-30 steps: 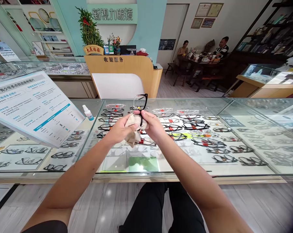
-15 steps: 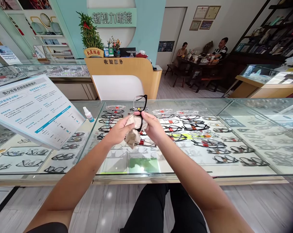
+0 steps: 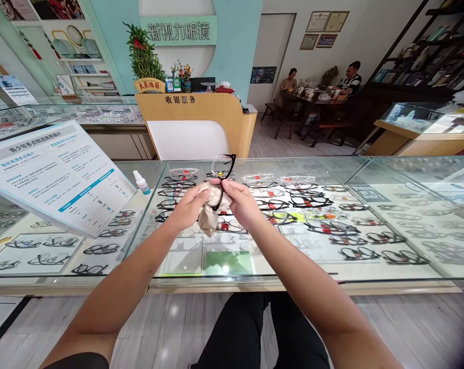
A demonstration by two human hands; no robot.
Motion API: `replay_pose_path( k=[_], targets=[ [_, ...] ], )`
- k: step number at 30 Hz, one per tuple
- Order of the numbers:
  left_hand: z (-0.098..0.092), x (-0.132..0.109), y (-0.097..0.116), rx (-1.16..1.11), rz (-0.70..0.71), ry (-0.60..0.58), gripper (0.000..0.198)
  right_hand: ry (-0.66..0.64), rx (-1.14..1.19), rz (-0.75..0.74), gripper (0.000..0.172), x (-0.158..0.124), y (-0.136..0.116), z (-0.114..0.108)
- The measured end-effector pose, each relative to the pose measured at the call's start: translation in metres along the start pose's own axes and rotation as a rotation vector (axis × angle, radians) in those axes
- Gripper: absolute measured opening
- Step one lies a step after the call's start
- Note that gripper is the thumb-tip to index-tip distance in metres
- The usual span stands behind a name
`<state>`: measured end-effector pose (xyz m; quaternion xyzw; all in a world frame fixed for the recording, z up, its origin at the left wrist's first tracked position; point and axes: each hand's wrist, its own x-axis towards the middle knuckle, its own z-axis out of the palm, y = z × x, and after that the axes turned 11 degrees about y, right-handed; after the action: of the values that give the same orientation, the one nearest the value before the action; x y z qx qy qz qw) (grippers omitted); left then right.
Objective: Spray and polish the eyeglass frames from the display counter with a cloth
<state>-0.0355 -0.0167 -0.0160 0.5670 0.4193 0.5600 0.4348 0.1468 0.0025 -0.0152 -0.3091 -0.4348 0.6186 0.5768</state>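
Left hand: we are pinching soft cloth against low end of glasses. Right hand: we are gripping glasses mid-frame, above counter. Probably light, stiff; lenses slippery, fragile; rims offering safest hold.

Plain black trousers and a dark short sleeve, ending above the left elbow, are worn with both forearms bare.
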Motion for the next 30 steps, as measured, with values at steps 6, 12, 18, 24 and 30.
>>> replay_pose_path(
  k=[6, 12, 18, 24, 30],
  targets=[
    [-0.002, 0.0, 0.006, 0.016, -0.008, -0.097, 0.06, -0.009, 0.063, 0.046, 0.044, 0.001, -0.004, 0.0],
    [0.01, -0.004, 0.008, -0.04, 0.028, 0.081, 0.056, -0.071, -0.043, -0.04, 0.044, 0.001, 0.005, -0.001],
    [0.012, -0.004, 0.001, -0.019, 0.056, 0.176, 0.062, -0.051, -0.088, -0.086, 0.046, 0.001, 0.01, -0.001],
    [0.001, -0.001, -0.004, 0.015, -0.033, -0.07, 0.057, 0.015, 0.032, 0.075, 0.049, 0.001, -0.004, -0.001],
    [0.007, -0.004, 0.008, 0.033, -0.035, -0.042, 0.073, 0.025, 0.018, 0.023, 0.05, 0.002, 0.0, -0.001]
  ],
)
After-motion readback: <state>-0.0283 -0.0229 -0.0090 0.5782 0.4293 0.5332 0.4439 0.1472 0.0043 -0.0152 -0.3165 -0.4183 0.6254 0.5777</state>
